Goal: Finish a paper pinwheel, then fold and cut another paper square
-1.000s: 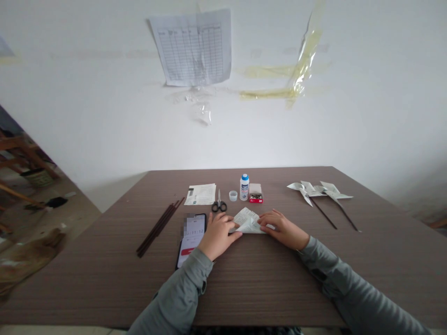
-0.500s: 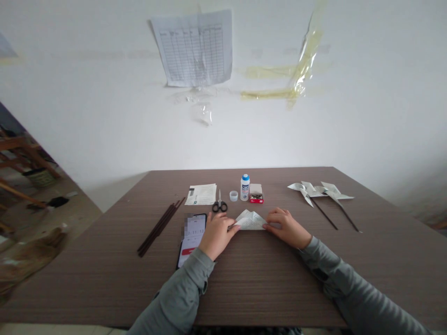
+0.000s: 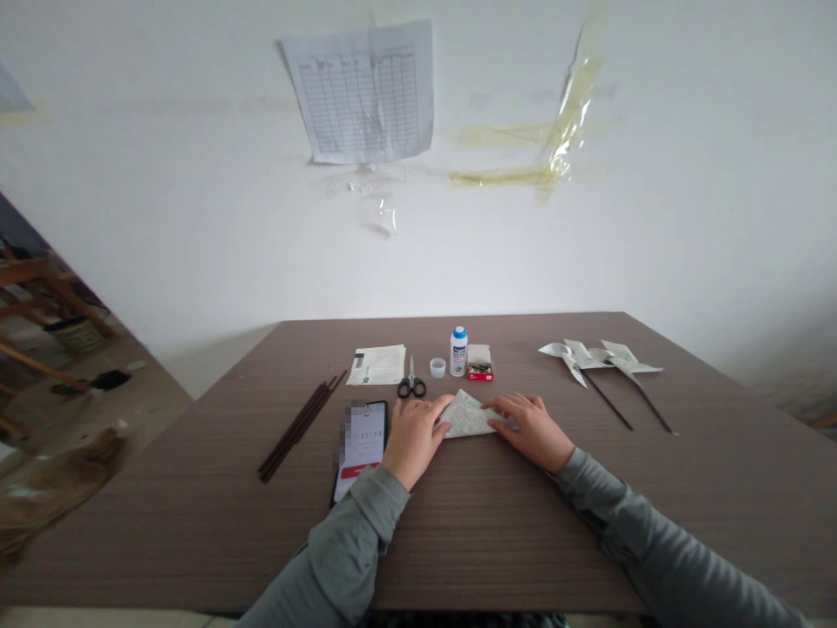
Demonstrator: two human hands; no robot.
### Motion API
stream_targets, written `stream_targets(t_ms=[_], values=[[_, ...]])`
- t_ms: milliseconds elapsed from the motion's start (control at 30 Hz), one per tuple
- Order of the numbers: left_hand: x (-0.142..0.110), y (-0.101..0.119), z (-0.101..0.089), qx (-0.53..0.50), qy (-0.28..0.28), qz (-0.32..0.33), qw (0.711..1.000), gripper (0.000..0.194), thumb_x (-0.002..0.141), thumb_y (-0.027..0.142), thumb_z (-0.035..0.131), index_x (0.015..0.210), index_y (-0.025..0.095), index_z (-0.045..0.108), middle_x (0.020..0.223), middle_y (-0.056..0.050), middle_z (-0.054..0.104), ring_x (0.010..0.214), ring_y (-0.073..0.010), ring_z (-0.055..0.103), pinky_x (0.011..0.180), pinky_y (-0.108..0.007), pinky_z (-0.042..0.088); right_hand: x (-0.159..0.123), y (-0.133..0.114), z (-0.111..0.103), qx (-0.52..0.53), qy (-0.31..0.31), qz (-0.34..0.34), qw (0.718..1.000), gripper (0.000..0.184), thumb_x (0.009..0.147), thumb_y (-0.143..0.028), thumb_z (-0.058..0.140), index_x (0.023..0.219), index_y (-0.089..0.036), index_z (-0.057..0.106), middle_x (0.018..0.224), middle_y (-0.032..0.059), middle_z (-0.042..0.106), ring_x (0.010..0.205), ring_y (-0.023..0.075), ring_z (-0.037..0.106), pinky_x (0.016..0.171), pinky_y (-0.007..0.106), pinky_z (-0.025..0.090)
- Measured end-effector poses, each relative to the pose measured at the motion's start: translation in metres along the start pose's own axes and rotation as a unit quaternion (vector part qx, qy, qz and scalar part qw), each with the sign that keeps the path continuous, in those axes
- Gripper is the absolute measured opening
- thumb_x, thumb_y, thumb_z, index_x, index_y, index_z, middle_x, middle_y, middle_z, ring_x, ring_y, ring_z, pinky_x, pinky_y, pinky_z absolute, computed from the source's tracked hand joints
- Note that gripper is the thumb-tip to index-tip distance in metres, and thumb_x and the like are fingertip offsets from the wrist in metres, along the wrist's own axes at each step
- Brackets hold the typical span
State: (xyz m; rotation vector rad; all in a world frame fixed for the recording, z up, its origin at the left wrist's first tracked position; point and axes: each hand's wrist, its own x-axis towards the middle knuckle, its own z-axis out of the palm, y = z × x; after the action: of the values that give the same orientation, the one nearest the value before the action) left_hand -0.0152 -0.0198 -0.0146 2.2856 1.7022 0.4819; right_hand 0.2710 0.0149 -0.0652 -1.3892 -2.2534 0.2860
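Observation:
A folded sheet of printed paper lies on the table between my hands, in a flattened, slanted triangle. My left hand presses on its left corner, and the hand's heel rests just beside a smartphone with a lit screen. My right hand holds the right end of the fold, with the fingers spread on top. Part of the paper's ends is hidden under my fingers.
A wooden-look table holds small scissors, a white glue bottle, a small cap, a red box of pins, paper sheets, dark sticks and paper pinwheels.
The paper has flattened from an upright triangle into a lower, slanted fold. My hands have moved closer together over it, and the left hand has shifted up onto its corner.

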Motion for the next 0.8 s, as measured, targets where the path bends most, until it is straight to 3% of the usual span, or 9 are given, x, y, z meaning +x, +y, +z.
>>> stream_targets(t_ms=[100, 233, 567, 800], values=[[0.002, -0.003, 0.006, 0.017, 0.014, 0.009, 1.0, 0.043, 0.124, 0.018, 0.076, 0.159, 0.034, 0.093, 0.144, -0.01, 0.095, 0.148, -0.0371, 0.081, 0.148, -0.068, 0.049, -0.002, -0.003, 0.001, -0.025, -0.005, -0.008, 1.0, 0.031, 0.122, -0.027, 0.073, 0.138, -0.035, 0.098, 0.132, 0.0093, 0.097, 0.128, 0.0347, 0.09, 0.122, 0.057, 0.064], [0.003, -0.008, 0.012, 0.022, 0.025, 0.026, 0.999, 0.029, 0.125, 0.025, 0.079, 0.141, 0.034, 0.102, 0.128, -0.01, 0.092, 0.139, -0.0369, 0.081, 0.144, -0.07, 0.051, -0.003, -0.001, 0.003, -0.043, -0.004, -0.018, 0.999, 0.036, 0.124, -0.028, 0.068, 0.138, -0.034, 0.1, 0.131, 0.011, 0.099, 0.125, 0.0344, 0.091, 0.117, 0.055, 0.063], [0.002, -0.002, 0.012, 0.043, 0.024, 0.009, 0.999, 0.03, 0.123, 0.025, 0.083, 0.144, 0.036, 0.102, 0.129, -0.009, 0.092, 0.142, -0.0368, 0.082, 0.151, -0.078, 0.043, -0.006, -0.007, -0.002, -0.065, 0.004, -0.017, 0.998, 0.036, 0.118, -0.028, 0.077, 0.145, -0.033, 0.101, 0.135, 0.0121, 0.098, 0.126, 0.0344, 0.092, 0.121, 0.057, 0.06], [0.003, -0.001, 0.015, 0.065, 0.044, 0.02, 0.997, 0.028, 0.124, 0.026, 0.081, 0.137, 0.036, 0.104, 0.126, -0.01, 0.092, 0.14, -0.0375, 0.08, 0.15, -0.08, 0.045, -0.006, -0.007, -0.001, -0.078, 0.006, -0.017, 0.997, 0.036, 0.117, -0.027, 0.078, 0.144, -0.034, 0.101, 0.135, 0.0121, 0.098, 0.125, 0.0344, 0.091, 0.12, 0.056, 0.06]])
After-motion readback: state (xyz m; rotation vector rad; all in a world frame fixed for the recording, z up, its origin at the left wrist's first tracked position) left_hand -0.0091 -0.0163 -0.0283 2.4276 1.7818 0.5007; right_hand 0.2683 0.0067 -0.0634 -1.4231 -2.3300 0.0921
